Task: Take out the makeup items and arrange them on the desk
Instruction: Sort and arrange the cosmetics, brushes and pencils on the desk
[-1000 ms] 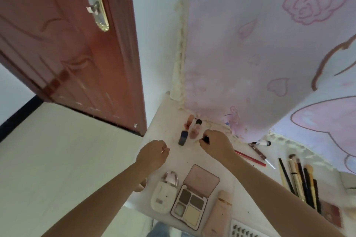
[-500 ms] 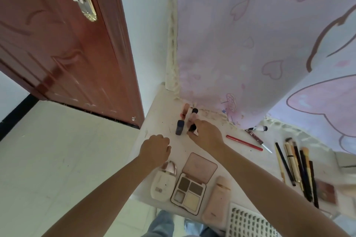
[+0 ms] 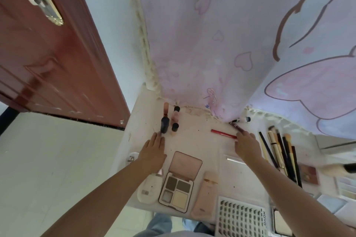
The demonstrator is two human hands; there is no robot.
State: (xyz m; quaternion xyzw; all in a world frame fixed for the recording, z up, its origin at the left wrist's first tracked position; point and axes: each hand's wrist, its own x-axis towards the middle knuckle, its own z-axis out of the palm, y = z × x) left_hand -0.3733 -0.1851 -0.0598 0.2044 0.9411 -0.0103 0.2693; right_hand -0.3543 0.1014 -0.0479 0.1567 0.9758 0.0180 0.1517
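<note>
The scene is seen from one camera worn on the head, looking steeply down, close above the surface (image 3: 192, 140) and both arms.

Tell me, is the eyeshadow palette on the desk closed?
No, the eyeshadow palette lies open on the desk, its lid folded back and four pans of colour showing.
</note>
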